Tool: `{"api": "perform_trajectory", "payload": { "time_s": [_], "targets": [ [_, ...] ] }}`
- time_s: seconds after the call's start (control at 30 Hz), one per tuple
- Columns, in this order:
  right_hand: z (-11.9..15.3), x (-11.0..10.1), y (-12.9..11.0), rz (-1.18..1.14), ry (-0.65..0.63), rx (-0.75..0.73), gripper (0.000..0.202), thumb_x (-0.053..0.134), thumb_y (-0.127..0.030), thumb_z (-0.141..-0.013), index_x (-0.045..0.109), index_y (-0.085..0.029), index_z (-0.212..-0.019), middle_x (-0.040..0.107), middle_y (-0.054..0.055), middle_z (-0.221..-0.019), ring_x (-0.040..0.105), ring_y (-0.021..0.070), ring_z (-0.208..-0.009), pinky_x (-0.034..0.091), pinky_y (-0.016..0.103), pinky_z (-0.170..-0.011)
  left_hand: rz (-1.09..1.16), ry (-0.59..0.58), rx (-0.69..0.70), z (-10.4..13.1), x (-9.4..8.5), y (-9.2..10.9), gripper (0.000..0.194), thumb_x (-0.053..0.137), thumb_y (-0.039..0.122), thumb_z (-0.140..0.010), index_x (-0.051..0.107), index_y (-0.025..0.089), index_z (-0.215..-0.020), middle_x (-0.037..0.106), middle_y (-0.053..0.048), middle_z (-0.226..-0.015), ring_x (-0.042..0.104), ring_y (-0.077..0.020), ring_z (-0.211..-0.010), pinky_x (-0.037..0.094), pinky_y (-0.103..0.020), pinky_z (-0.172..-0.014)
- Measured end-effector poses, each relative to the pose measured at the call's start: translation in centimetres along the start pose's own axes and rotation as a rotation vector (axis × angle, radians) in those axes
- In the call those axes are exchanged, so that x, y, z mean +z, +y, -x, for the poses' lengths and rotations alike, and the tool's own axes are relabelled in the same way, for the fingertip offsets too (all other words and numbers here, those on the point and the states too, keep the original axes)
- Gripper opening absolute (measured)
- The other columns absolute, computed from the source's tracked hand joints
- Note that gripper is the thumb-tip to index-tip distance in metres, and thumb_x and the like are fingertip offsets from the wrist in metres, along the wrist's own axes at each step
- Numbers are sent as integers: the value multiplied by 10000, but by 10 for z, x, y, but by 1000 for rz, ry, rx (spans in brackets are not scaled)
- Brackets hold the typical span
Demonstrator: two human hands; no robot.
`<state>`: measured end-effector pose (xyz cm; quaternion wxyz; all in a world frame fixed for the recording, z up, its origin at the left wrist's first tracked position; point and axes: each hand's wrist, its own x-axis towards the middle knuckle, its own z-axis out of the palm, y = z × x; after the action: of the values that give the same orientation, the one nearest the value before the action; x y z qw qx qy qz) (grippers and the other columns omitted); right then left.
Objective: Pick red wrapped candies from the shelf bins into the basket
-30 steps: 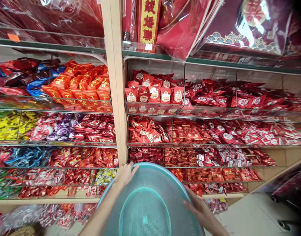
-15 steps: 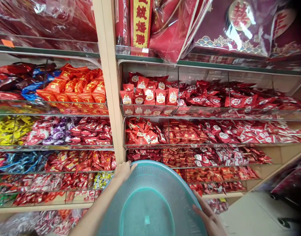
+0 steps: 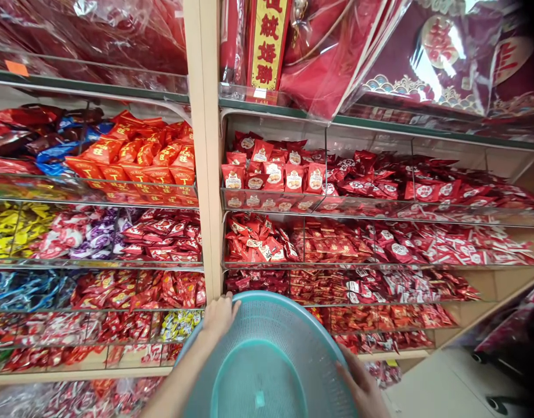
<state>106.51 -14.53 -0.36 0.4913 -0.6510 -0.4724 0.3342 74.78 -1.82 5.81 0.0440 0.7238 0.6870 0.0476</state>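
A teal plastic mesh basket (image 3: pixel 258 325), round and with nothing inside it, is tilted toward me at the bottom of the view. My left hand (image 3: pixel 220 316) grips its rim at the upper left, fingers curled over the edge. At the right side my right hand (image 3: pixel 358 383) holds the rim too, with part of its fingers hidden behind the wall. Just past the basket stand shelves of small wrapped sweets, among them red packets (image 3: pixel 258 241) with printed characters.
A pale wooden post (image 3: pixel 208 174) divides the shelving. On the left lie orange-red packets (image 3: pixel 131 145) and yellow-wrapped sweets (image 3: pixel 9 226). Clear-wrapped red goods (image 3: pixel 328 64) hang over the upper shelf's edge. Chair-like wheels (image 3: pixel 495 403) stand on the floor at right.
The view has shifted a little, so the shelves sit slightly further right and lower at the top. Both hands keep their hold on the basket, which stays in front of me.
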Motion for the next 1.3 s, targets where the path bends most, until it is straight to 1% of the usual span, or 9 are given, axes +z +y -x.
{"api": "perform_trajectory", "payload": {
  "time_s": [0.1, 0.2, 0.3, 0.37, 0.5, 0.63, 0.9, 1.17, 1.3],
  "targets": [
    [-16, 3, -31, 207, 86, -199, 544, 528, -515, -730, 536, -177, -1156, 526, 113, -1239, 445, 270, -1184, 352, 412, -1009, 13, 14, 11, 2, 1, -2, 494, 218, 511, -873, 513, 165, -1067, 663, -132, -938, 626, -262, -868, 456, -342, -709],
    [-34, 13, -92, 387, 93, -462, 462, 456, -425, -820, 479, -183, -1214, 499, 111, -1255, 437, 236, -1180, 352, 404, -1006, 15, 26, 34, 2, -2, -5, 527, 198, 549, -863, 524, 173, -1038, 671, -125, -909, 633, -257, -853, 456, -337, -703],
    [-57, 33, -156, 494, 10, -728, 403, 400, -322, -874, 430, -213, -1261, 504, 83, -1246, 429, 204, -1173, 361, 384, -996, 8, 45, 55, 1, -2, -7, 558, 170, 568, -858, 538, 175, -1005, 677, -119, -873, 639, -252, -829, 456, -330, -701],
    [-76, 49, -189, 567, -59, -925, 397, 365, -244, -887, 409, -215, -1281, 491, 75, -1257, 403, 194, -1188, 341, 390, -1009, 6, 53, 62, 0, -2, -8, 567, 164, 575, -855, 541, 178, -1004, 679, -119, -866, 641, -248, -824, 456, -323, -701],
    [-115, 77, -228, 789, -185, -1174, 456, 344, -95, -850, 399, -197, -1292, 483, 74, -1266, 365, 206, -1204, 322, 414, -1001, -9, 60, 87, 0, -1, -10, 571, 156, 580, -853, 545, 188, -999, 681, -122, -869, 640, -251, -826, 457, -334, -702],
    [-135, 91, -240, 1003, -271, -1257, 433, 376, -75, -831, 443, -184, -1245, 542, 81, -1174, 381, 220, -1168, 336, 412, -952, 2, 58, 97, 0, -1, -11, 589, 139, 584, -852, 552, 187, -989, 679, -126, -873, 642, -250, -820, 456, -336, -702],
    [-133, 98, -246, 1196, -248, -1335, 321, 450, -89, -819, 500, -159, -1129, 560, 92, -1003, 432, 224, -1041, 333, 374, -896, 34, 59, 68, -1, 2, -10, 591, 155, 598, -845, 537, 186, -1030, 674, -118, -859, 638, -247, -820, 452, -325, -698],
    [-132, 90, -241, 1132, -175, -1338, 252, 443, -203, -862, 511, -154, -1099, 540, 99, -1005, 462, 222, -933, 354, 369, -857, -6, 66, 81, 0, 1, -9, 594, 156, 606, -840, 544, 186, -1002, 675, -118, -865, 636, -260, -820, 454, -338, -692],
    [-112, 88, -230, 880, -77, -1324, 272, 373, -226, -894, 504, -170, -1126, 542, 95, -1045, 483, 206, -968, 367, 364, -884, -1, 36, 64, 1, -3, -7, 596, 171, 603, -840, 547, 174, -1013, 668, -129, -883, 631, -257, -841, 450, -330, -708]
  ]
}}
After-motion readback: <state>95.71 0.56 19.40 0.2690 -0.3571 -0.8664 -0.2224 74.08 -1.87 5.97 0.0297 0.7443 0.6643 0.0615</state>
